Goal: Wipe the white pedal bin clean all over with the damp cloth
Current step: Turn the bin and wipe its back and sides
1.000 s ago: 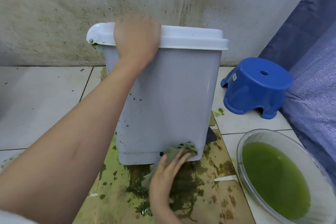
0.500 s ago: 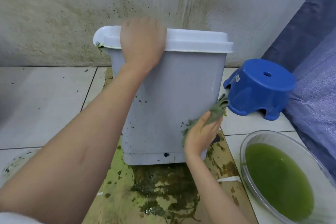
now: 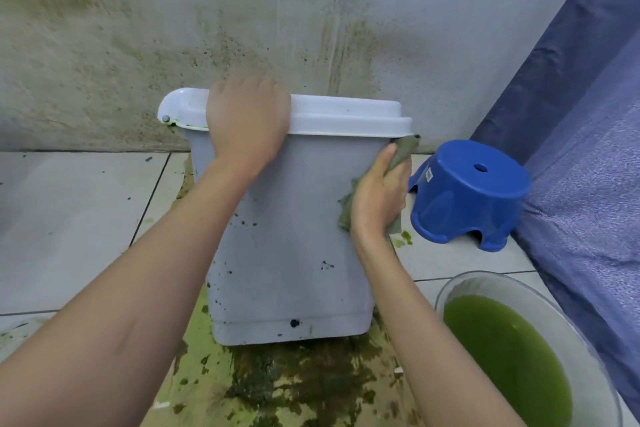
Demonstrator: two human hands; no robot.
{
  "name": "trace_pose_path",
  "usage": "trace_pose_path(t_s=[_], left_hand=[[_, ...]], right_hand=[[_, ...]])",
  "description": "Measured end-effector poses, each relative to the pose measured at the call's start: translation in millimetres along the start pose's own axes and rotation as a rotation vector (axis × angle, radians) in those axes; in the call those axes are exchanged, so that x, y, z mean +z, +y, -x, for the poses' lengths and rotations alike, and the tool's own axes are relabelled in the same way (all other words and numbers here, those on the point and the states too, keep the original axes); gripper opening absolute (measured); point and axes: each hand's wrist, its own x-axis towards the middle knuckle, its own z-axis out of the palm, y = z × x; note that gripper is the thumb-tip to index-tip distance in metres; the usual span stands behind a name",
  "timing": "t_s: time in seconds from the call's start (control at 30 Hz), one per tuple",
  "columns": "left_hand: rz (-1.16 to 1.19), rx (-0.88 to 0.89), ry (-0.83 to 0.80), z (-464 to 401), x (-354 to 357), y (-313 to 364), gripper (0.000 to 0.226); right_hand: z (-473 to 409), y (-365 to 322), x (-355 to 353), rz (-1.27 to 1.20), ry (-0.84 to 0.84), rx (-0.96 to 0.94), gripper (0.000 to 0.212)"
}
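Fingers of the left hand point(image 3: 247, 121) curl over the far edge of the lid point(image 3: 339, 114), gripping it; their tips are hidden behind it. Right hand point(image 3: 379, 199) presses the green cloth point(image 3: 403, 151) against the upper right corner of the bin point(image 3: 294, 236), fingers wrapped round that corner, thumb lying along the front face. Bin stands upright on the stained floor point(image 3: 69, 218) against the spattered wall point(image 3: 207, 28), dark specks on its front. Blue stool point(image 3: 467, 191) just right of it carries a small label, unreadable. Clear bowl point(image 3: 588, 388) of green liquid sits near right.
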Motion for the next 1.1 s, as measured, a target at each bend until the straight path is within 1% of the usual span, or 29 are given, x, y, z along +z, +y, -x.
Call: trace_pose_path(t_s=[0.1,0.17,0.23,0.3,0.37,0.43,0.5,0.57,0.63,0.7,0.77,0.8,0.83,0.9,0.97,1.03,1.1], left_hand=[[0.007,-0.021,-0.014,-0.9,1.0,0.9,0.032],[0.023,-0.038,-0.025,-0.2,-1.0,2.8,0.032],[0.028,-0.044,-0.043,-0.1,-3.6,4.5,0.033],[0.012,-0.048,-0.056,0.0,-6.1,4.4,0.032],[0.015,-0.041,-0.080,0.4,-9.0,4.0,0.033],[0.047,-0.034,-0.151,-1.4,-11.5,2.3,0.037],[0.094,-0.044,-0.227,-4.3,-15.1,-0.6,0.046],[0.110,-0.047,-0.268,-3.7,-21.1,-1.9,0.053],[0.121,-0.021,-0.314,-6.5,-30.7,-1.1,0.059],[0.173,0.034,-0.456,-16.4,-42.3,-8.4,0.064],[0.349,0.059,-0.676,-25.2,-51.2,-29.6,0.061],[0.431,0.038,-0.756,-27.2,-56.2,-43.6,0.058],[0.477,0.001,-0.783,-26.1,-60.0,-57.2,0.053],[0.497,-0.080,-0.760,-18.7,-61.0,-73.7,0.040],[0.506,-0.111,-0.754,-15.1,-55.2,-73.4,0.036],[0.541,-0.133,-0.756,-17.7,-53.5,-66.9,0.040],[0.577,-0.169,-0.769,-19.8,-55.2,-66.6,0.050]], right_hand=[[26.7,49.2,2.1,0.435,-0.015,-0.446,0.056],[51.8,94.6,-12.4,0.644,-0.125,-0.626,0.055],[84.9,140.9,-31.6,0.786,-0.235,-0.759,0.060],[122.5,178.4,-48.7,0.899,-0.363,-0.916,0.069],[145.4,194.8,-57.3,0.937,-0.488,-1.065,0.069],[142.6,187.8,-55.1,0.914,-0.543,-1.109,0.065],[128.3,164.0,-48.6,0.878,-0.561,-1.078,0.061],[112.4,128.9,-36.6,0.797,-0.528,-1.008,0.061],[94.2,86.4,-18.5,0.709,-0.443,-0.956,0.059],[76.1,50.2,-0.9,0.634,-0.384,-0.899,0.053],[69.9,35.0,7.7,0.580,-0.354,-0.874,0.053],[72.8,38.9,9.2,0.586,-0.351,-0.915,0.056],[79.0,50.0,8.9,0.625,-0.355,-0.998,0.063],[93.4,83.1,4.9,0.728,-0.401,-1.208,0.076],[98.3,104.2,-1.9,0.766,-0.448,-1.310,0.080],[90.7,97.9,-3.2,0.753,-0.463,-1.306,0.081],[80.9,66.4,3.6,0.675,-0.454,-1.196,0.078]])
